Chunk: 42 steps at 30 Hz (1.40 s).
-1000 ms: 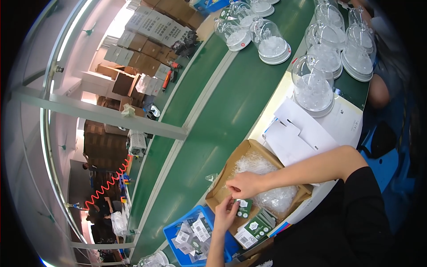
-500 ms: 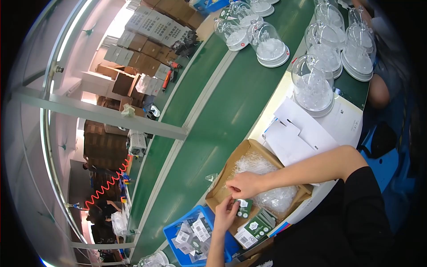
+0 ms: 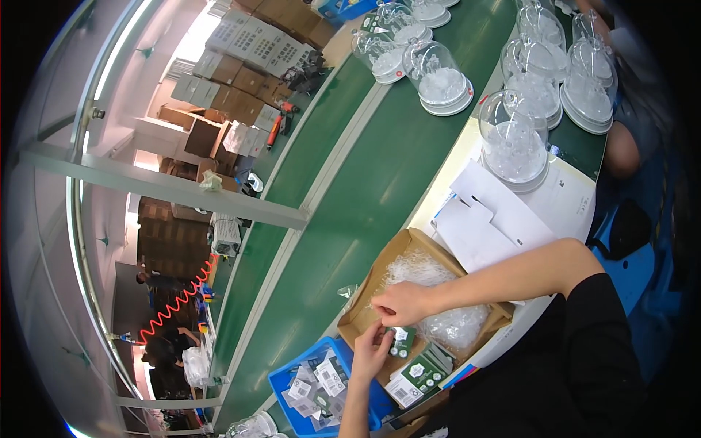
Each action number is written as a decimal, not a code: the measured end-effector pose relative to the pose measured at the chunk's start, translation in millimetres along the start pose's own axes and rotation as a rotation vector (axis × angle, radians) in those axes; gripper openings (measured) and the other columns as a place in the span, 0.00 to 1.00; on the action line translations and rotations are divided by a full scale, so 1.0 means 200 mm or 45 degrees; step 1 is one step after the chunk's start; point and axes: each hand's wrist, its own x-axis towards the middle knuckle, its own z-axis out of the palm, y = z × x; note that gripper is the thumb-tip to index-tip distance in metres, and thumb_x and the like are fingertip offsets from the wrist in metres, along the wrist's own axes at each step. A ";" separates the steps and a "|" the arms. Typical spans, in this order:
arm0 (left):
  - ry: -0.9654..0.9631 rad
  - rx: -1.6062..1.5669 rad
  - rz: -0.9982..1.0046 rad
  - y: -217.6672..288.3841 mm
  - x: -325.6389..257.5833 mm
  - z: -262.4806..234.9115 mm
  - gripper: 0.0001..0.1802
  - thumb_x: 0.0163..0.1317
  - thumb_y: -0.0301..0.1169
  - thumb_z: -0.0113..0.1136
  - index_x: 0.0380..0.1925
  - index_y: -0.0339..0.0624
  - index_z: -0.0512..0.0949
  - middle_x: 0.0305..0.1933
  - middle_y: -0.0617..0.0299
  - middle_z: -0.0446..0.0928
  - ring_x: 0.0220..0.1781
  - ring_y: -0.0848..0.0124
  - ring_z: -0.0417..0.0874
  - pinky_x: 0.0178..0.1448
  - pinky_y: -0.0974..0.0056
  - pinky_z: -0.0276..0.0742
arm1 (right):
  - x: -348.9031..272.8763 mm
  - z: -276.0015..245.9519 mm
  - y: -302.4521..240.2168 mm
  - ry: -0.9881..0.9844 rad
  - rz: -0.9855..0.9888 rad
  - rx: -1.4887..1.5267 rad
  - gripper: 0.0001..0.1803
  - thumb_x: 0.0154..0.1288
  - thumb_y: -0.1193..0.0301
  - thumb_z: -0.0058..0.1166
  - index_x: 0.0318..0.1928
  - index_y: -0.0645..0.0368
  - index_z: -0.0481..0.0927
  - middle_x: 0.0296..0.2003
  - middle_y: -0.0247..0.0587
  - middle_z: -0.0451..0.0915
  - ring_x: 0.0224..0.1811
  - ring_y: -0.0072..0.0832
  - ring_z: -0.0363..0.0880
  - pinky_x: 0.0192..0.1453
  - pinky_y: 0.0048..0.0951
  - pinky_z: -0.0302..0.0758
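Green belting (image 3: 369,193) ran past a cardboard box (image 3: 355,317), over which the left hand (image 3: 372,349) touched a green card (image 3: 403,343) and the right hand (image 3: 401,304), fingers curled, met it; whether either pinched anything, I could not tell. Both hands had barely changed position, suggesting fine handwork. Farther out, one glassy dome (image 3: 440,79) had slid slightly nearer. Their meeting point was hidden; clear ware (image 3: 253,425) below was cut off.

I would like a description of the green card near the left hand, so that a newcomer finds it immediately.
By the green belt is an open carton. The left hand is at its lower-left corner, with the green card immediately right. Unlike the stacked cards below, it sits apart from the pile.
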 end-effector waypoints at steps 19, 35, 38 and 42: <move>0.015 -0.001 -0.015 0.01 -0.01 0.01 0.17 0.62 0.25 0.59 0.51 0.32 0.74 0.37 0.58 0.82 0.39 0.77 0.81 0.42 0.71 0.77 | 0.00 0.00 0.01 -0.021 0.014 0.002 0.08 0.51 0.65 0.52 0.27 0.56 0.73 0.22 0.43 0.79 0.27 0.44 0.79 0.31 0.42 0.73; -0.002 0.006 -0.025 0.01 0.00 0.00 0.17 0.63 0.25 0.59 0.51 0.32 0.74 0.38 0.60 0.81 0.38 0.78 0.80 0.42 0.72 0.77 | 0.00 0.00 0.01 -0.010 0.008 -0.009 0.09 0.52 0.64 0.52 0.28 0.56 0.74 0.22 0.42 0.79 0.27 0.44 0.79 0.32 0.43 0.74; 0.027 -0.002 -0.035 0.02 0.00 0.00 0.14 0.62 0.24 0.59 0.46 0.30 0.75 0.38 0.60 0.82 0.39 0.78 0.81 0.43 0.72 0.76 | 0.00 0.00 0.00 0.002 0.021 0.004 0.09 0.52 0.64 0.52 0.28 0.56 0.74 0.22 0.42 0.79 0.27 0.44 0.79 0.32 0.43 0.74; 0.030 -0.019 -0.025 0.01 0.00 0.01 0.14 0.62 0.24 0.59 0.46 0.30 0.75 0.38 0.60 0.82 0.39 0.78 0.80 0.43 0.72 0.76 | 0.00 0.00 0.00 0.005 -0.001 0.010 0.09 0.51 0.64 0.53 0.27 0.56 0.73 0.22 0.42 0.79 0.27 0.44 0.79 0.32 0.43 0.74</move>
